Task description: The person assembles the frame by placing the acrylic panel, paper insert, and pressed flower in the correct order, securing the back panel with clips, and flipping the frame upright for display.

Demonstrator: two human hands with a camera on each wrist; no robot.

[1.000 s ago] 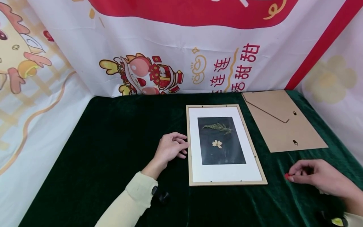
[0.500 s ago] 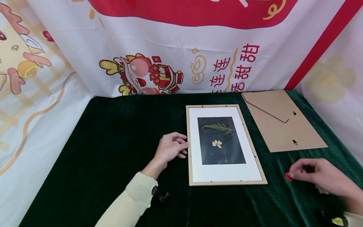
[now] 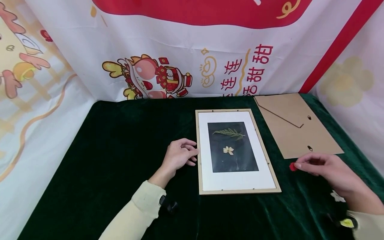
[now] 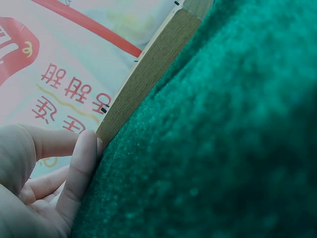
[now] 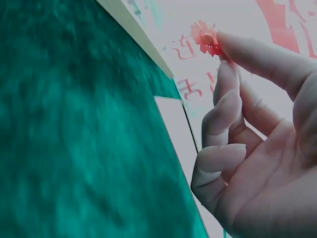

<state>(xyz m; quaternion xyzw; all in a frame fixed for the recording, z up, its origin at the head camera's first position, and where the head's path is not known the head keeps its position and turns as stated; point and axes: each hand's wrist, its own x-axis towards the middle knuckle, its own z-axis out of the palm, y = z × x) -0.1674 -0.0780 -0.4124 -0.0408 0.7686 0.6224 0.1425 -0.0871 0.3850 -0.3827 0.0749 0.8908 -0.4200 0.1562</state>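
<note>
A wooden picture frame (image 3: pixel 200 160) lies on the green cloth, holding a white mat (image 3: pixel 243 182) around a dark panel with a fern sprig (image 3: pixel 229 133) and a cream flower (image 3: pixel 228 150). My left hand (image 3: pixel 180 155) rests beside it, relaxed fingertips at its left edge; the left wrist view shows them against the frame's wooden side (image 4: pixel 143 79). To the right of the frame, my right hand (image 3: pixel 328 170) pinches a small red flower (image 3: pixel 292 166) between thumb and fingertips. In the right wrist view the red flower (image 5: pixel 206 38) has ragged petals and a brownish centre.
A brown backing board (image 3: pixel 297 133) with a bent wire and two hangers lies at the back right. A small white flower (image 3: pixel 337 196) sits on the green cloth (image 3: pixel 135 133) by my right wrist. A printed white curtain (image 3: pixel 174 36) closes off the back.
My right hand has lifted the red flower and moved it up and left, toward the frame. The white flower shows more beside the wrist. My left hand stays at the frame.
</note>
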